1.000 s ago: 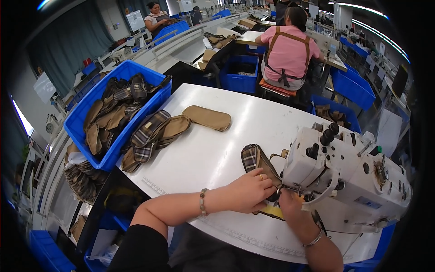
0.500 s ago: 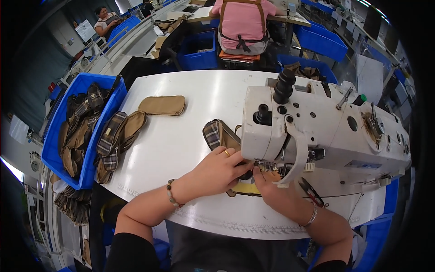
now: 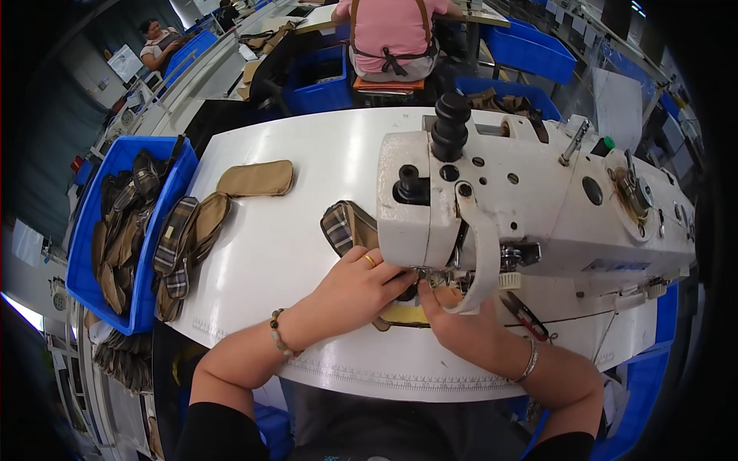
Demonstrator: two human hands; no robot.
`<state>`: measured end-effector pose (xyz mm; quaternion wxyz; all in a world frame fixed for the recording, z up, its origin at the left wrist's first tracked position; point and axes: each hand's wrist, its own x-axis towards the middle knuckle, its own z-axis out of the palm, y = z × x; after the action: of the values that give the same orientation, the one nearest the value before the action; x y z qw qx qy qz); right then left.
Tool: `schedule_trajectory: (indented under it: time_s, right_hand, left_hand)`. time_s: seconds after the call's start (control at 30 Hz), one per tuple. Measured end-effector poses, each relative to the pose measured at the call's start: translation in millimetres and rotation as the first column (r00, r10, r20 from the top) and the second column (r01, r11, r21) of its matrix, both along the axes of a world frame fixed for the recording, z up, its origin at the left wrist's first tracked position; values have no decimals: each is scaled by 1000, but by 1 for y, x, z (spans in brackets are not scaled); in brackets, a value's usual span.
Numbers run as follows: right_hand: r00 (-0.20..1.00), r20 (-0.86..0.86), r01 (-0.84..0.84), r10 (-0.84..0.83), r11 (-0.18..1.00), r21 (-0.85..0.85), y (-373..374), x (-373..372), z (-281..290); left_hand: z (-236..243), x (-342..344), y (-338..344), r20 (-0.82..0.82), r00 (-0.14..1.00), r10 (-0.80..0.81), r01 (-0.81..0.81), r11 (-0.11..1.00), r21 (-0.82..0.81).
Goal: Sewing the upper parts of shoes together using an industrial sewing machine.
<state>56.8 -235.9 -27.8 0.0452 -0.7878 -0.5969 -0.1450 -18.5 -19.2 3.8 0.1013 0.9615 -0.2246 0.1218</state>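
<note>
A white sewing machine (image 3: 530, 211) stands over the right half of the worktable. Under its head lies a brown and plaid fabric pouch (image 3: 344, 225), partly hidden by the machine and my hands. My left hand (image 3: 352, 290), with a ring on one finger, is closed on the pouch's edge left of the needle area. Close to the presser foot, my right hand (image 3: 461, 326) pinches the same work from the right; its fingertips are partly hidden. A yellow strip (image 3: 403, 314) shows below the work between both hands. Thread snips (image 3: 525, 316) lie beside my right wrist.
At the left, a blue bin (image 3: 138, 307) holds several brown and plaid pouches. More pouches (image 3: 177, 246) lean beside it, and a flat brown piece (image 3: 256, 178) lies on the white tabletop (image 3: 261, 269). A person in pink (image 3: 390, 34) sits beyond the table.
The whole view has shifted, so the machine and table sit farther left in the picture. Both hands stay at the needle area with the pouch; little else visibly differs.
</note>
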Motion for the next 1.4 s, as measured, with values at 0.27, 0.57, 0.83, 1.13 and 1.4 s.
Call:
schedule_trajectory:
  time_s: [0.27,0.57,0.83,1.13,1.4]
  right_hand:
    - [705,-675,286,-218,958,-11,8,-2,-22]
    - [757,-648,312,-79,915,254,12,7,-22]
    - [898,-439,158,-1,934,321,8,16,-3]
    - [771,-635,238,46,904,354,10,19,-6]
    - [873,-477,89,103,927,364,14,28,-21]
  left_hand:
    - [4,-2,-2,26,999,42,-44,996,83]
    - [0,-3,-4,-11,997,80,-77,984,160]
    - [2,-4,-11,52,996,66,-75,980,184]
    - [-2,-1,-2,-33,991,127,-128,992,-19]
    - [-4,4,-4,238,961,142,-140,990,-23]
